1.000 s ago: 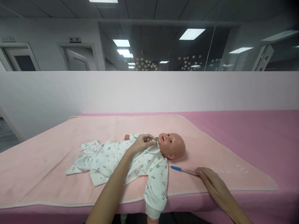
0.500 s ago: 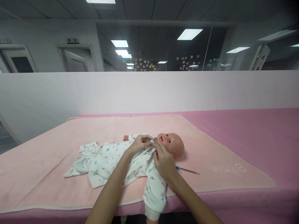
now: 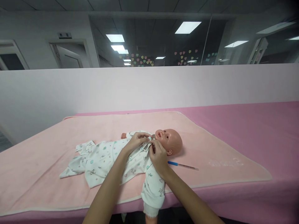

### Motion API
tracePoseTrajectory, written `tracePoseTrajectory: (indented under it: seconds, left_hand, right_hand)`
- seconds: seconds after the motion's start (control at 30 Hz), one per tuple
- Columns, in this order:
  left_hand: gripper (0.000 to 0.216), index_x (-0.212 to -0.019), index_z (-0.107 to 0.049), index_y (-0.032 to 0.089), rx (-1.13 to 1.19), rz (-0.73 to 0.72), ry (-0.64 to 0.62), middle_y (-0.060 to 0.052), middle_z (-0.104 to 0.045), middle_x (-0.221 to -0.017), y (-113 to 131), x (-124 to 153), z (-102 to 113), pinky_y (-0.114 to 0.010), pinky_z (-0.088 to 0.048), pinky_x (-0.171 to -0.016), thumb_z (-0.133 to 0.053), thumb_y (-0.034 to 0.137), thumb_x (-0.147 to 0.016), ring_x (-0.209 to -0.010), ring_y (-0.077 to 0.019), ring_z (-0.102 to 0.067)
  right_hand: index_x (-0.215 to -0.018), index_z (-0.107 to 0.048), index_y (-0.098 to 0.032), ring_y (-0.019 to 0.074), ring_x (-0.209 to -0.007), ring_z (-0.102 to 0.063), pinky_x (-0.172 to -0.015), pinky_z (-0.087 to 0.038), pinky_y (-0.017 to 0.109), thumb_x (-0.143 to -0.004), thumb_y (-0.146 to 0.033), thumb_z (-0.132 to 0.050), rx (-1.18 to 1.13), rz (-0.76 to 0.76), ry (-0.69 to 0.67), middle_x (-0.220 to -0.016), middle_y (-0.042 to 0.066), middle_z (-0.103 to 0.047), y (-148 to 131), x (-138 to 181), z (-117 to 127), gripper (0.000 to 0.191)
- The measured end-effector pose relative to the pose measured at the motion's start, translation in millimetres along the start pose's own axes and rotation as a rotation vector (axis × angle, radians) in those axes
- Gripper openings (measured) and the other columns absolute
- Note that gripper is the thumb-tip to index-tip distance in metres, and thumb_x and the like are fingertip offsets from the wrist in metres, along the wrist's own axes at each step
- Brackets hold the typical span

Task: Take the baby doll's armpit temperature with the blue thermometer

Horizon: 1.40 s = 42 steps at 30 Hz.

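A baby doll (image 3: 171,140) lies on its back with its head to the right. It wears a white baby outfit (image 3: 100,158) printed with small coloured figures, with buttons down the front. At the collar, my left hand (image 3: 137,142) has its fingers closed on the front edge beside the top button (image 3: 149,138). My right hand (image 3: 159,158) pinches the collar's near edge just below the doll's chin. Both hands' fingertips almost meet there, and the fabric between them is partly hidden. One sleeve (image 3: 153,188) hangs over the near table edge.
A pen-like stick with a blue end (image 3: 173,163) lies right of my right wrist. Under the doll is a peach blanket (image 3: 221,152) on a pink cover (image 3: 268,133). Behind rises a white partition (image 3: 149,88), with a window and doors beyond.
My right hand's fingers have curled tighter at the collar, and its wrist has shifted, showing more of the blue-ended stick. The whole view has tilted slightly.
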<state>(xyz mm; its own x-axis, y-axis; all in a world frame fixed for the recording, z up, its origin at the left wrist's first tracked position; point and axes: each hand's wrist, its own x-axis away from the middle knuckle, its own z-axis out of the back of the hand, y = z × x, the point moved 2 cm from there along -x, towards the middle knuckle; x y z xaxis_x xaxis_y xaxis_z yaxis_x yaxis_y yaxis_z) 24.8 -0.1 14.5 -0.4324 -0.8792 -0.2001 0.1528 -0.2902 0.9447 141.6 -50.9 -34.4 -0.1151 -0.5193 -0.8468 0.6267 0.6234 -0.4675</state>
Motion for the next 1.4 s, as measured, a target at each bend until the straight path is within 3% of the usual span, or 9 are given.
tracePoseTrajectory:
  seconds: [0.2,0.57,0.8,1.03,1.27,1.4]
  left_hand:
    - [0.025,-0.085,-0.069,0.011,-0.009,0.022,-0.075,0.000,-0.055,-0.057,1,1,-1,-0.019,-0.028,-0.048,-0.063,0.025,-0.066,-0.051,-0.0071,-0.040]
    - [0.026,-0.083,-0.067,0.010,0.032,0.079,-0.083,-0.001,-0.056,-0.056,4,4,2,-0.018,-0.027,-0.044,-0.068,0.025,-0.062,-0.047,-0.0052,-0.039]
    - [0.028,-0.083,-0.066,0.010,0.076,0.073,-0.073,0.001,-0.054,-0.053,1,3,3,-0.018,-0.030,-0.046,-0.070,0.027,-0.062,-0.046,-0.0052,-0.039]
    - [0.041,-0.098,-0.064,0.015,-0.064,-0.003,-0.205,-0.002,-0.059,-0.076,10,9,3,-0.019,-0.038,-0.053,-0.072,0.029,-0.060,-0.056,-0.0068,-0.045]
    - [0.031,-0.093,-0.065,0.010,-0.056,0.013,-0.110,-0.004,-0.061,-0.068,-2,3,6,-0.021,-0.042,-0.059,-0.067,0.025,-0.066,-0.064,-0.0113,-0.054]
    - [0.029,-0.090,-0.065,0.010,-0.079,-0.009,-0.017,-0.004,-0.062,-0.067,-5,2,7,-0.021,-0.042,-0.058,-0.066,0.026,-0.066,-0.063,-0.0123,-0.056]
  right_hand:
    - [-0.090,-0.056,-0.019,0.0164,-0.081,-0.059,-0.071,-0.050,0.030,-0.086,-0.014,-0.038,-0.093,-0.021,0.112,-0.085,0.006,-0.062,-1,-2,2,0.019]
    - [-0.099,-0.056,-0.018,0.0170,-0.092,-0.058,-0.079,-0.050,0.032,-0.086,-0.013,-0.040,-0.065,0.054,0.102,-0.094,0.007,-0.062,0,0,0,0.022]
    - [-0.099,-0.056,-0.018,0.0171,-0.085,-0.061,-0.075,-0.051,0.032,-0.086,-0.015,-0.040,-0.061,0.016,0.072,-0.092,0.007,-0.063,3,1,-1,0.021]
    - [-0.100,-0.055,-0.018,0.0174,-0.075,-0.061,-0.064,-0.052,0.030,-0.084,-0.017,-0.041,-0.078,-0.038,0.047,-0.084,0.006,-0.063,5,2,-1,0.021]
    - [-0.101,-0.050,-0.018,0.0132,-0.059,-0.058,-0.055,-0.051,0.026,-0.084,-0.021,-0.043,-0.131,-0.090,0.054,-0.085,0.006,-0.063,5,2,-2,0.018]
    - [-0.102,-0.050,-0.018,0.0138,-0.060,-0.059,-0.056,-0.051,0.026,-0.085,-0.021,-0.041,-0.132,-0.098,0.031,-0.083,0.006,-0.063,4,2,-1,0.019]
